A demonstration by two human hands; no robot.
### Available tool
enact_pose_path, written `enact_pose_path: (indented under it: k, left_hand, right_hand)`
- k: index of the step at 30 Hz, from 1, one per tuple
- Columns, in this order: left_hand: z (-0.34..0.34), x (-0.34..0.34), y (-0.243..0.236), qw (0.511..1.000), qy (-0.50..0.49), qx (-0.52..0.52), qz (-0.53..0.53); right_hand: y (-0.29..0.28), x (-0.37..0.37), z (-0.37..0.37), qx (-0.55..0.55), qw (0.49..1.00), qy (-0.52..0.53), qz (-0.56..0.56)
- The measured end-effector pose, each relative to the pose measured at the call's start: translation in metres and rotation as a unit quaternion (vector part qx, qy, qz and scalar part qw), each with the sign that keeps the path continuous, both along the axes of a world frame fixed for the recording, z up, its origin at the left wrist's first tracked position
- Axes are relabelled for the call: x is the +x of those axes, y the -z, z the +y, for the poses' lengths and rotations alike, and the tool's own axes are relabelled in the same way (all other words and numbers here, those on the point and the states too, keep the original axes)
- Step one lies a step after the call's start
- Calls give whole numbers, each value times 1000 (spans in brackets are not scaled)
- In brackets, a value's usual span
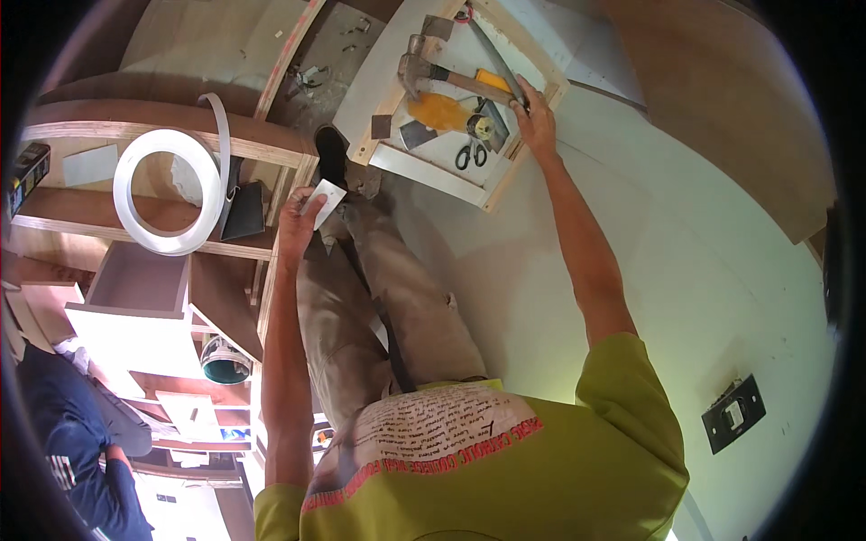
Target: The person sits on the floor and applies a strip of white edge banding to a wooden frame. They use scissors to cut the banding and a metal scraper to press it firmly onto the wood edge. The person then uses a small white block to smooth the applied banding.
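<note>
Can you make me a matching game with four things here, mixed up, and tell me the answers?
Things:
1. White roll
2. Scissors
3. Small white piece
4. Hammer

Where or what it's like:
A. Held in the left hand
B. Metal head, long handle
C. By the wooden shelves
D. Black, with two loops

Right pairs: 1-C, 2-D, 3-A, 4-B

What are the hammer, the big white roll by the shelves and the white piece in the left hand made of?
Hammer: the head looks like metal, being grey with a dull shine; the handle looks wooden, plain brown.
White roll: probably smooth plastic, as its loose strip curves springily.
White piece: flat and smooth, perhaps plastic or laminate; I can't be sure.
</note>
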State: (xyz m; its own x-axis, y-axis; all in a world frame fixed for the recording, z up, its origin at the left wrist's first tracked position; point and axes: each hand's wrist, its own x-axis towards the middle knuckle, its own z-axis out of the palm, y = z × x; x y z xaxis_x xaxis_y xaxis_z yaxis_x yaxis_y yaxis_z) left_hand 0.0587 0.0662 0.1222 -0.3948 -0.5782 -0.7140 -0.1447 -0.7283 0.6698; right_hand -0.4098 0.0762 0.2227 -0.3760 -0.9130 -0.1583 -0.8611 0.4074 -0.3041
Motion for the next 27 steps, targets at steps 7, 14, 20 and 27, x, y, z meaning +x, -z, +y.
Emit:
enact_pose_path:
  k: [7, 14, 20, 27]
  left_hand:
    - [0, -17, -29, 994, -72, 55, 55]
    - [-9, -14, -57, 990, -107, 84, 45]
    - [-9, -8, -63, 987, -121, 103, 15]
    - [-12, 0, -71, 979, -131, 121, 98]
  right_hand:
    - [3, 61, 44, -12, 998, -61, -13]
    - [39, 45, 71, 25, 996, -19, 87]
    - [37, 56, 65, -14, 995, -23, 95]
    - [27, 50, 73, 42, 995, 25, 91]
